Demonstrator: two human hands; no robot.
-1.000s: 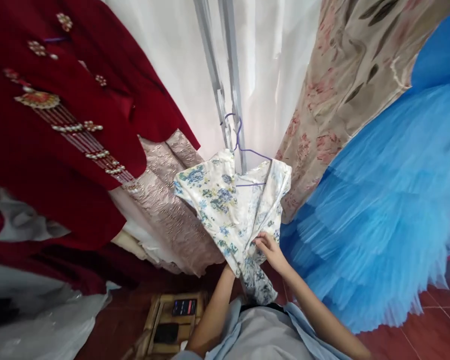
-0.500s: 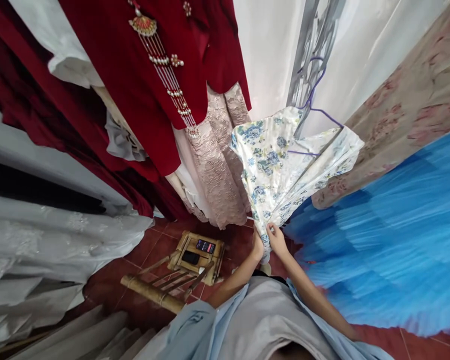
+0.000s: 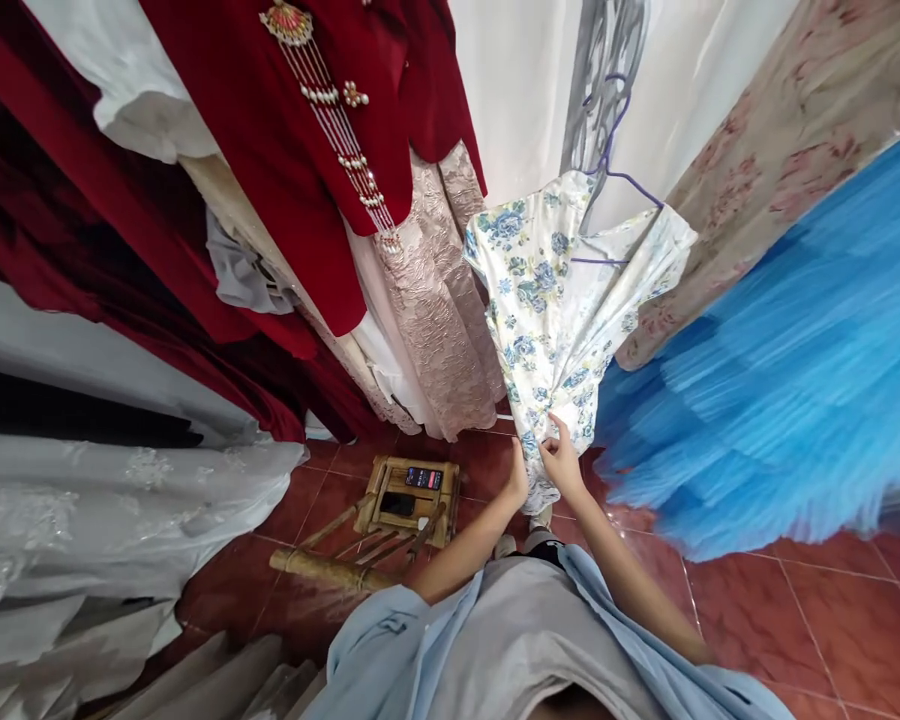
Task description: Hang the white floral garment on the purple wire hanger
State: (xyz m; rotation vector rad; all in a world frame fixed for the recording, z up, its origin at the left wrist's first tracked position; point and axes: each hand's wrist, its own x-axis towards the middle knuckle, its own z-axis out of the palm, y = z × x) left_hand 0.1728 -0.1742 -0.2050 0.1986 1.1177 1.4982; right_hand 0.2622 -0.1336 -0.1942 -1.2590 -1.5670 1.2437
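Observation:
A white blouse with blue flowers (image 3: 534,290) hangs on a purple wire hanger (image 3: 637,188) in front of me, its neckline open in a deep V. My left hand (image 3: 519,478) is closed on the blouse's lower left edge, its fingers partly hidden behind the cloth. Beside it, my right hand (image 3: 562,460) pinches the front of the blouse near the gathered middle, thumb and forefinger on the fabric. The lower hem hangs just below and between both hands.
Red jackets (image 3: 307,160) and a pink brocade garment (image 3: 450,330) hang to the left, white lace gowns (image 3: 120,490) lower left. A blue tulle skirt (image 3: 765,370) fills the right. On the red tiled floor (image 3: 735,600) stands a bamboo chair (image 3: 379,475) bearing a phone (image 3: 424,478).
The view has shifted slightly. The blouse's lower part hangs wider and less bunched, and my right hand's fingers reach higher on its front. My left hand stays at the left edge.

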